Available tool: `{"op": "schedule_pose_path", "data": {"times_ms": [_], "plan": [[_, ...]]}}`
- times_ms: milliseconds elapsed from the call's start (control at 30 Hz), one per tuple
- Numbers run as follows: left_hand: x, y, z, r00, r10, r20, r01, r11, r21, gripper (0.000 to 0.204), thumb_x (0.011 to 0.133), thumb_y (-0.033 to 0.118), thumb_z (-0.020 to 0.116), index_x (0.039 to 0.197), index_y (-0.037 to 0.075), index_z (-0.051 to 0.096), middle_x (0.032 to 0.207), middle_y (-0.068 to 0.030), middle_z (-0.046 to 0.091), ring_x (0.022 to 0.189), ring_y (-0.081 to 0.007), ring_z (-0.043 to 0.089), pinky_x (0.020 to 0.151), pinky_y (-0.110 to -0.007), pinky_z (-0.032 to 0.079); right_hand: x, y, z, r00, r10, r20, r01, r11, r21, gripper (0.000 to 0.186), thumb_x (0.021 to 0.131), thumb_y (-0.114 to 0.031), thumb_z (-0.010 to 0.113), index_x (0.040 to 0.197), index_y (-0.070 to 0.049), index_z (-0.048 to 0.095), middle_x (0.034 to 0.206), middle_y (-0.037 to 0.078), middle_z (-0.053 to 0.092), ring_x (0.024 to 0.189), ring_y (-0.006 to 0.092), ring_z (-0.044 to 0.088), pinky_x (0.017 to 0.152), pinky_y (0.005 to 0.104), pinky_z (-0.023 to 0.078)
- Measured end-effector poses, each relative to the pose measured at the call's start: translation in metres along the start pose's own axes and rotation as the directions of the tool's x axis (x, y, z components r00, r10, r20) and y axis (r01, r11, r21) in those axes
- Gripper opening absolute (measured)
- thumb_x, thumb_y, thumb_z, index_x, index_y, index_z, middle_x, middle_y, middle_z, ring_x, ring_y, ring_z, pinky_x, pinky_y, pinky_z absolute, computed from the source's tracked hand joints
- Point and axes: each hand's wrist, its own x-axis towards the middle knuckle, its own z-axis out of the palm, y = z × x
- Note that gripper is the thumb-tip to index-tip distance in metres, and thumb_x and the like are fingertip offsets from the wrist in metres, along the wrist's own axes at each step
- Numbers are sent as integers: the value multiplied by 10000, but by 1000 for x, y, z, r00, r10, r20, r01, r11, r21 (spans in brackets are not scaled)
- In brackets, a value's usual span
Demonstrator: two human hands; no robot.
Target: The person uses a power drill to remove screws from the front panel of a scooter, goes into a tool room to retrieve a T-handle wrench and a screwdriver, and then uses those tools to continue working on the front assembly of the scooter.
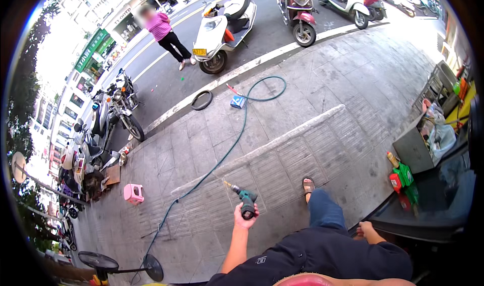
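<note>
My left hand (pixel 244 219) is wrapped round a green and black cordless drill (pixel 247 200). A thin bit points away from me, up and to the left. The drill is in the air above the paving. My right hand (pixel 364 229) hangs low by the edge of a dark, glossy-topped counter (pixel 428 215). Its fingers look curled, and whatever may be inside them is hidden. On that counter stand green and red bottles (pixel 401 177) next to a grey metal box (pixel 416 147) with plastic bags in it.
A green hose (pixel 222 160) snakes over the pavement (pixel 302 134), past a blue box (pixel 237 102) and a black tyre (pixel 202 100). A pink stool (pixel 133 194) and a fan (pixel 98 261) are on the left. Scooters (pixel 227 29) line the kerb; a person (pixel 162 31) stands in the road.
</note>
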Motion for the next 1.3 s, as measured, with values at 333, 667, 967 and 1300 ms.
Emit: {"op": "schedule_pose_path", "data": {"times_ms": [333,667,967,1300], "plan": [[106,-23,298,950,-176,258,151,982,113,620,991,428,571,1331,-81,471,1138,-189,624,937,-275,656,844,-407,560,-33,-425,63,796,-551,250,604,692,-396,251,917,-240,653,858,3,676,731,105,717,570,200,676,526,371,540],[190,127,441,867,-86,491,-127,915,384,774,815,454,763,1333,-37,466,1089,-186,626,882,-237,677,785,-389,574,-254,-743,253,53,-258,965,527,828,193,645,1019,-450,619,1489,-46,437,1379,126,579,1256,229,579,1037,413,487],[297,329,583,814,-247,526,-290,612,736,948,804,486,762,1490,1,323,1139,-149,632,984,-237,662,896,-356,536,-372,-954,392,-180,-416,892,266,852,451,827,888,-506,770,1488,-52,428,1424,156,556,1315,287,557,1129,455,438],[429,447,746,743,-201,639,-667,-307,679,620,937,358,718,1448,57,538,958,-111,700,881,-245,679,795,-385,529,-350,-1139,358,125,-836,534,693,458,557,626,762,-238,821,1280,18,581,1061,144,708,984,255,690,918,412,557]]}}
